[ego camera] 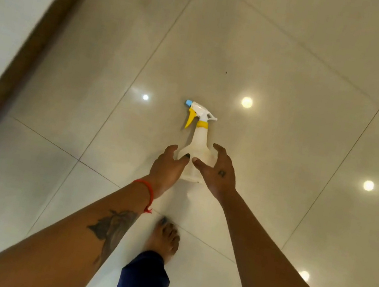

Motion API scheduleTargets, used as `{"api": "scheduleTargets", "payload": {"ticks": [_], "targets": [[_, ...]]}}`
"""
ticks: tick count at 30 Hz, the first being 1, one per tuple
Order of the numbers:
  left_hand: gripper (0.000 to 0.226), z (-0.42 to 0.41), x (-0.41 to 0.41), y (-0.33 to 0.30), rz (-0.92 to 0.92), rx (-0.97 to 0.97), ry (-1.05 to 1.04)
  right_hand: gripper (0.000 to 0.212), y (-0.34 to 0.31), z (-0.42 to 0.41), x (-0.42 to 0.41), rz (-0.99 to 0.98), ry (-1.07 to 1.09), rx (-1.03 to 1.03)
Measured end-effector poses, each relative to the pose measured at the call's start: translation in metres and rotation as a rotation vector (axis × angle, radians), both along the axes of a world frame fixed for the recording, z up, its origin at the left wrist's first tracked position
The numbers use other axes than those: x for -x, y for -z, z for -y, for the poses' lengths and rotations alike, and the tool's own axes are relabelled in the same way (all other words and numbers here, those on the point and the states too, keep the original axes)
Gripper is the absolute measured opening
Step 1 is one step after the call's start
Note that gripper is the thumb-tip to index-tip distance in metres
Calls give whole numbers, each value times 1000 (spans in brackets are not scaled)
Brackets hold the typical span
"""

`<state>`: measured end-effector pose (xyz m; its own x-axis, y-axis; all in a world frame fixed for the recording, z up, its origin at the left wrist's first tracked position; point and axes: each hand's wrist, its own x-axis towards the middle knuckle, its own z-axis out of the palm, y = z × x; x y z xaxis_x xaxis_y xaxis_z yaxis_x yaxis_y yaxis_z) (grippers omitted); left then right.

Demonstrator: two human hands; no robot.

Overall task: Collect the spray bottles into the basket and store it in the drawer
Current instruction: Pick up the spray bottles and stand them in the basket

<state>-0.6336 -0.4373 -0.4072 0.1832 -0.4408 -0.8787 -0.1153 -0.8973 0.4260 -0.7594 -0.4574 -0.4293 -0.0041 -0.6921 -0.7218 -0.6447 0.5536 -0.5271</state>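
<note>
Head view: reaching down with both hands toward a spray bottle (196, 153) standing on the tiled floor (299, 61). Spreading the fingers (219, 148) of the right hand (216, 173) wide and curled, on the right flank of the bottle's body; cupping the left hand (169, 167) loosely on the other flank, its fingers likewise apart and holding nothing. Bracketing the translucent body between the two sets of fingertips, apparently just short of contact, though hard telling for sure. Pointing beyond the fingers, the white trigger head with yellow lever and blue nozzle. Planting a bare foot (164, 237) nearer than the wrists.

Judging the step: picking up a bottle, the collecting barely begun. No basket or drawer showing. Next move calling for closing both sets of fingers around the body, lifting upright, then finding the basket.
</note>
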Motion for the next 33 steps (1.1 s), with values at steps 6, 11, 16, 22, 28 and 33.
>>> {"api": "scheduleTargets", "payload": {"ticks": [6, 11, 16, 22, 28, 33], "targets": [[52, -2, 12, 10, -26, -18, -29, 75, 13, -6, -11, 84, 116, -146], [51, -2, -2, -13, -20, 3, -84, 68, -14, -7, -19, 98, 98, 0], [54, 4, -25, -60, -45, 60, -138, 68, -58, -5, -36, 148, 88, 117], [68, 14, -57, -127, -89, 195, -172, 72, -125, 4, -71, 181, 61, 297], [73, 9, -100, -198, -25, 409, -184, 81, -208, 3, -114, 288, 8, 458], [77, -11, -152, -256, 14, 547, -151, 62, -277, 2, -146, 582, 94, 369]]}}
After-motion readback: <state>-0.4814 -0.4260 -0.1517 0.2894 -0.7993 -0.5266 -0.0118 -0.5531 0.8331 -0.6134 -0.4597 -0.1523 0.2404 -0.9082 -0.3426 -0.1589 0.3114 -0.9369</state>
